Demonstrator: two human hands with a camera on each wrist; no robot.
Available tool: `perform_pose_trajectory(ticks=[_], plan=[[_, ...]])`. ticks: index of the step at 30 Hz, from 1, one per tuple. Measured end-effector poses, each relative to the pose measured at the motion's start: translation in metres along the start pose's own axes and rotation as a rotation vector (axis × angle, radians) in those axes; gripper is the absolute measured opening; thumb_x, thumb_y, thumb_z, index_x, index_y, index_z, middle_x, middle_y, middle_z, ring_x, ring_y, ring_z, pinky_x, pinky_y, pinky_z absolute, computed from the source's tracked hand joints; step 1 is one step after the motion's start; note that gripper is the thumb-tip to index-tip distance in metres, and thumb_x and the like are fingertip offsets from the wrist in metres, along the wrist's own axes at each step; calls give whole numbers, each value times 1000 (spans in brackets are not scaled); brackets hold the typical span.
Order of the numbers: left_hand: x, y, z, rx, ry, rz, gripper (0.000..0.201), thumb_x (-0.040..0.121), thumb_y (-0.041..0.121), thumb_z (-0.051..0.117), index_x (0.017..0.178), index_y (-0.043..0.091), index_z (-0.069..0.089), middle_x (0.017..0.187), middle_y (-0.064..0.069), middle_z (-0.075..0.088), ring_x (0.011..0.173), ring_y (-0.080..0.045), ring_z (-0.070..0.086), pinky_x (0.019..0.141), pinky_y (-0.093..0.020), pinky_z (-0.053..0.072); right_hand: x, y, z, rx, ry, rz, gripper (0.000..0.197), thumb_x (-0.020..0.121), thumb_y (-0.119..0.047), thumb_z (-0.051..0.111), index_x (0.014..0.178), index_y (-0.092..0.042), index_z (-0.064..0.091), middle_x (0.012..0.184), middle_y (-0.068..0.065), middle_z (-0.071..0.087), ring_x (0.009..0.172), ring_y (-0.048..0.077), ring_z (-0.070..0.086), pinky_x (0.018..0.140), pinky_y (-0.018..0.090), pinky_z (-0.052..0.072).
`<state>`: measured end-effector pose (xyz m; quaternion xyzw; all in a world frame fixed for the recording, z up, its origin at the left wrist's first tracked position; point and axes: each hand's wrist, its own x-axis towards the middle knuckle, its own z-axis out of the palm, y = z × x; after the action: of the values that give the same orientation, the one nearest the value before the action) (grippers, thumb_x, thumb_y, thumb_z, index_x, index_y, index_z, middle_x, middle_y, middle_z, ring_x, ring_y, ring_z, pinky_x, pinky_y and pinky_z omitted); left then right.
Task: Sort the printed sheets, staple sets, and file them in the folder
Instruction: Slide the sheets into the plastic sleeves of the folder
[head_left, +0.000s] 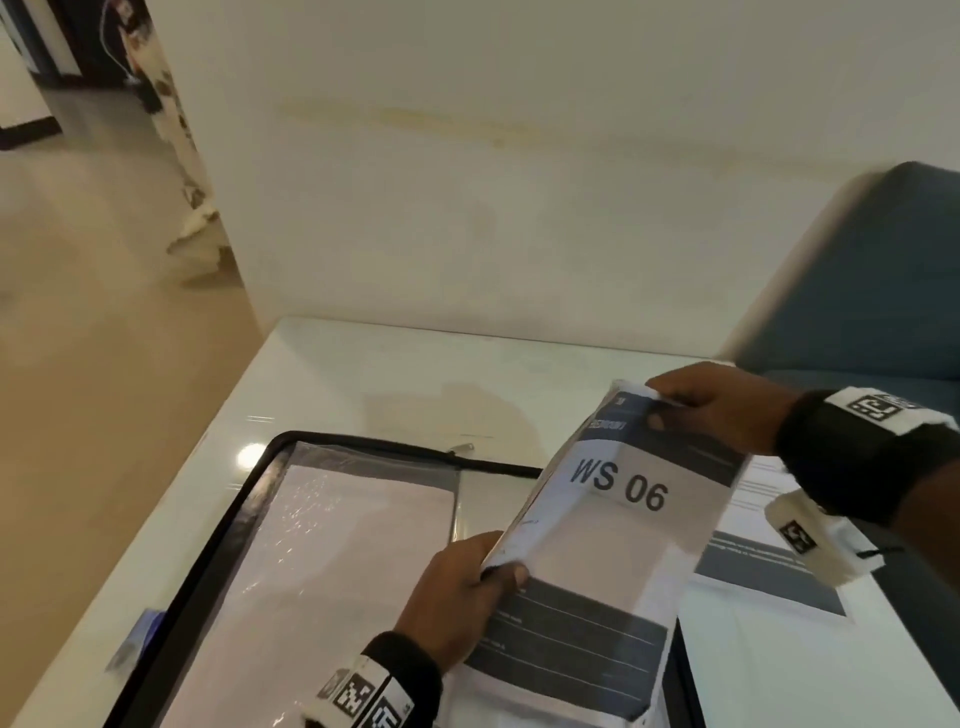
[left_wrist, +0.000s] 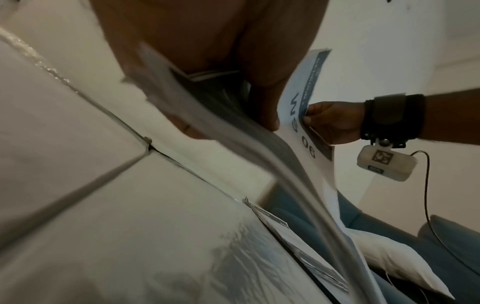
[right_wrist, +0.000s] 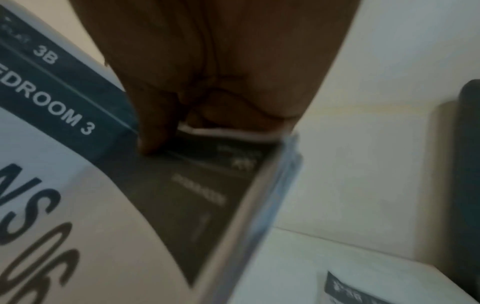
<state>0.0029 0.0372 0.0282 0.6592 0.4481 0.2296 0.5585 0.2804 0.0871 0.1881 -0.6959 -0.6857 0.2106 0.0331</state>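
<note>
Gripping sheet set (head_left: 613, 525) w/ both hands, "WS 06", "BEDROOM 3", "3B"

folder (head_left: 244, 519) on table (head_left: 332, 374), loose sheets (head_left: 769, 571) right of it

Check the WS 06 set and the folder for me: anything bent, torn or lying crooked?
The WS 06 set is bowed between the left hand and right hand, its far corner curled. No tear shows. The zip folder lies open, with loose sheets beside it.
</note>
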Motion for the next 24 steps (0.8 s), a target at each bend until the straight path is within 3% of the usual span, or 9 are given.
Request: perform_pose_trajectory(ticks=[5,7,10,13,15,16,18,20,24], plan=[[19,3,-23,-19,31,94,23,95,47,46,102,30,61,95,7,68,89,-5,66,81,-25,53,-5,42,1,147,94,114,10,92,-14,62,89,-11,72,81,6,74,74,21,70,79,43,56],[42,-4,-39,282,141,84,20,97,41,47,112,34,58,102,13,66,99,-7,62,87,-25,48,-6,62,-3,162,203,166,9,91,-10,64,90,-10,72,83,12,73,69,19,67,75,39,54],[79,-12,-49,745,90,-2,51,93,39,53,141,28,38,136,4,53,123,-19,52,103,-37,42,-8,93,-12,191,368,267,12,90,-9,65,100,-6,72,93,19,70,70,22,62,80,37,47],[106,-17,-44,1112,-65,37,62,92,37,52,147,26,27,149,1,39,132,-23,42,106,-47,38,-14,115,-21,223,480,342,34,84,-42,68,97,-10,71,94,23,69,88,36,65,89,49,50],[115,-17,-41,1249,-88,69,55,90,35,54,141,27,35,143,1,44,130,-24,42,103,-47,39,-18,136,-23,233,522,399,78,63,-76,56,92,-5,67,87,22,65,85,34,63,87,51,51],[118,-16,-41,1274,-76,78,50,89,33,55,137,26,40,141,0,45,127,-24,44,101,-46,40,-21,139,-24,235,531,422,82,61,-76,50,92,-2,65,86,23,64,85,35,62,86,51,51],[121,-17,-42,1241,-41,105,44,89,28,56,132,26,46,138,0,47,122,-23,48,100,-43,43,-26,146,-23,260,558,452,57,87,-53,57,99,2,65,93,26,66,90,40,64,89,54,50],[123,-16,-42,1178,-30,94,36,88,28,57,123,29,52,130,2,51,116,-21,50,97,-40,44,-28,162,-20,274,610,461,29,93,-29,62,103,-3,68,96,25,68,91,41,66,91,57,50],[132,-17,-43,1080,-56,53,6,87,26,54,89,32,52,99,8,53,101,-19,51,84,-32,45,-28,177,-13,309,631,491,31,92,-32,60,103,-5,67,96,21,69,89,39,66,90,56,51]])
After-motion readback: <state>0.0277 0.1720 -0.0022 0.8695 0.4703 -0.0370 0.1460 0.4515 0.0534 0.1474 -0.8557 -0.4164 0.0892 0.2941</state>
